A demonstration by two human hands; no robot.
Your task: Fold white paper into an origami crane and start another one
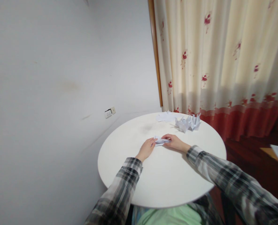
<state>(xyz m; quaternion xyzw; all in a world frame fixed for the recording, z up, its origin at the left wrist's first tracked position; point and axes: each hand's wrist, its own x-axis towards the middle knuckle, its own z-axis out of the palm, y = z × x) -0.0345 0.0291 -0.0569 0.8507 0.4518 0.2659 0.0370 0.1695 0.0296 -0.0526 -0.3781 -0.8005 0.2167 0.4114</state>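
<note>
- Currently pinching folded paper [161, 141] between left hand [146, 149] and right hand [176, 143], lower centre of frame.
- Risk: skewing under uneven finger pressure.
- Risk: crushed paper shapes [183, 124], centre right, from careless reaching.

My left hand [146, 149] pinches one end of a folded paper [162, 141] and my right hand [174, 142] grips the other, over the round white table [172, 178]. Beyond them, pointed paper shapes [185, 124] stand clustered near some flatter paper [164, 117]. A pale wall [59, 93] rises on my left; a flowered curtain [218, 56] hangs ahead, to the right.
</note>
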